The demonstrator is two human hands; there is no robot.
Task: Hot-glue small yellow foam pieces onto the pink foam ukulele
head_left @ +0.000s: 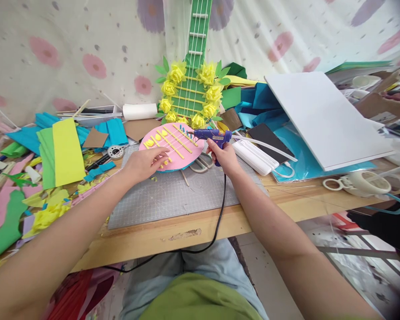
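We can read no words, brands or numbers anywhere here. On the blue glue gun (205, 134) we make out a small pale label (218, 138), its print too tiny for us to read, and on the round grey disc (115, 152) towards the left of the tabletop (140, 240) we see dark marks that we cannot tell as figures. The grey cutting mat (203, 195) shows us printed grid lines.
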